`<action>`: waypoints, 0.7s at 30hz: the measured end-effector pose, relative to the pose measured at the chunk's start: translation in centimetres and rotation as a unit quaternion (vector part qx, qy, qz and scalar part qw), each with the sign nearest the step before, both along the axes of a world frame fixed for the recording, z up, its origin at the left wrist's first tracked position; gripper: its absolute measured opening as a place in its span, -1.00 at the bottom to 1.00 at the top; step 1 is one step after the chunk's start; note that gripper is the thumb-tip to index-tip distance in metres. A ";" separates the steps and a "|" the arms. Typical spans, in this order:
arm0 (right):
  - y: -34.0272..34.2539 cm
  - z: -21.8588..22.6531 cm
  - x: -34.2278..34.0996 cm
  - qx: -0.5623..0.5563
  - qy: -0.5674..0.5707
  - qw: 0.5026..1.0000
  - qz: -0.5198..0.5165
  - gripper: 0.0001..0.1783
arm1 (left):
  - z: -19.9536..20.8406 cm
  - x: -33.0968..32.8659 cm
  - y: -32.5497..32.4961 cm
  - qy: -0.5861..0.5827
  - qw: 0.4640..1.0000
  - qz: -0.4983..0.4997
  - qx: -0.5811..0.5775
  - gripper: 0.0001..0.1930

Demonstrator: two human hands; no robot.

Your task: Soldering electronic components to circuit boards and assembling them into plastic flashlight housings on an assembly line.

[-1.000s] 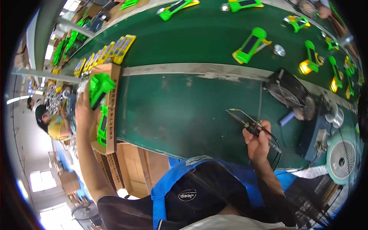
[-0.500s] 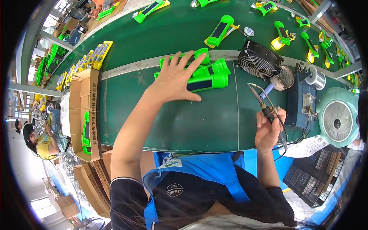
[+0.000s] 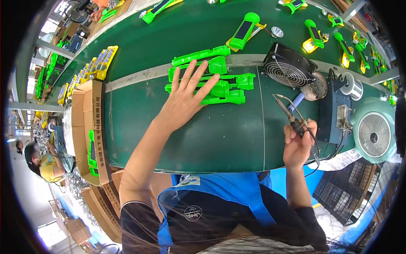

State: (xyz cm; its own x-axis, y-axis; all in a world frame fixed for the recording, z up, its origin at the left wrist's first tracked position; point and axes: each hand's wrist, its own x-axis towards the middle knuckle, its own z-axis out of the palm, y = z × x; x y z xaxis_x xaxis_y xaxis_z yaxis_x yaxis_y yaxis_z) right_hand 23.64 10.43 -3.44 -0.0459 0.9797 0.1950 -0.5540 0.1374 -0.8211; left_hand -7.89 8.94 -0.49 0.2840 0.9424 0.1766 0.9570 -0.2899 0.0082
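Several bright green flashlight housings lie in a loose stack of rows on the green bench, at its far middle. My left hand rests over their left part with its fingers spread, touching or just above them; it hides some of the pieces. In my right hand is a soldering iron, gripped by its handle with the tip pointing up and left. A thin curved metal tube runs beside the tip. Just beyond the iron lies a purple cylindrical battery.
A black square fan, a solder spool, a blue soldering unit and a round pale-green fan stand at right. Flashlights with yellow parts lie on the far belt. At left are a cardboard box and a co-worker.
The green housings have been turned and spread into rows; their dark panels no longer show. My left hand has shifted slightly left and down. The far-belt flashlights appear farther left. The iron stays in my right hand.
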 end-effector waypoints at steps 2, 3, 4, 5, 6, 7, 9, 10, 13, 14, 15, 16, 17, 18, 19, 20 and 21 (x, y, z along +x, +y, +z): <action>-0.1 0.0 0.2 -0.014 -0.006 1.000 0.008 -0.66 | 0.1 0.0 -0.8 0.044 0.998 -0.022 0.035 -0.01; -0.1 0.1 0.3 -0.014 -0.013 1.000 0.005 -0.66 | 0.2 -0.1 -1.1 0.030 0.999 -0.029 0.024 -0.02; 0.0 0.1 0.2 -0.012 -0.021 1.000 0.002 -0.65 | 0.2 -0.2 -1.2 0.027 0.999 -0.027 0.025 -0.02; 0.2 0.1 0.2 -0.005 -0.027 0.999 0.018 -0.65 | 0.3 -0.2 -1.3 -0.008 0.999 -0.028 0.014 -0.02; 0.3 0.1 0.1 -0.004 -0.031 0.999 0.019 -0.65 | 0.5 -0.5 -1.3 -0.043 0.999 -0.028 0.005 -0.02; 0.4 0.2 -0.1 -0.001 -0.034 0.999 0.017 -0.65 | 0.6 -0.5 -1.0 -0.051 0.998 -0.037 -0.003 0.00; 0.4 0.3 -0.2 0.006 -0.037 0.999 0.019 -0.65 | 1.0 -0.8 -0.6 -0.030 0.997 -0.066 -0.024 -0.01; 0.2 0.4 -0.2 0.008 -0.035 0.999 0.017 -0.65 | 1.1 -0.8 -0.4 -0.024 0.996 -0.080 -0.033 -0.03; -0.5 0.7 0.3 0.009 -0.031 0.999 0.001 -0.65 | 1.8 -0.5 -0.9 0.026 0.994 -0.106 -0.013 -0.19; -0.7 0.7 0.4 0.010 -0.030 0.999 -0.009 -0.65 | 1.9 0.0 -1.4 0.069 0.991 -0.115 0.008 -0.27; -0.8 0.9 0.6 0.022 -0.030 0.999 0.002 -0.63 | 2.0 0.5 -2.2 0.107 0.986 -0.120 0.039 -0.35; -0.9 0.9 0.6 0.016 -0.032 0.999 -0.002 -0.63 | 2.0 1.4 -3.2 0.071 0.989 -0.124 0.029 -0.40; -1.0 1.0 0.4 0.022 -0.023 0.999 -0.013 -0.62 | 1.7 2.5 -3.7 0.095 0.988 -0.125 0.009 -0.39; -1.1 1.0 0.1 0.038 -0.010 0.999 -0.013 -0.61 | 1.4 3.5 -4.2 0.118 0.985 -0.123 -0.036 -0.38; -1.1 1.0 -0.5 0.035 -0.004 0.999 -0.011 -0.58 | 1.1 4.2 -4.8 0.022 0.990 -0.121 -0.066 -0.28; -1.2 1.1 -1.1 0.041 -0.012 0.999 -0.001 -0.58 | 0.9 4.4 -4.8 -0.049 0.992 -0.110 -0.039 -0.19; -1.6 1.0 -2.0 0.045 -0.018 0.999 0.007 -0.57 | 0.8 4.3 -4.6 -0.100 0.988 -0.106 -0.052 -0.10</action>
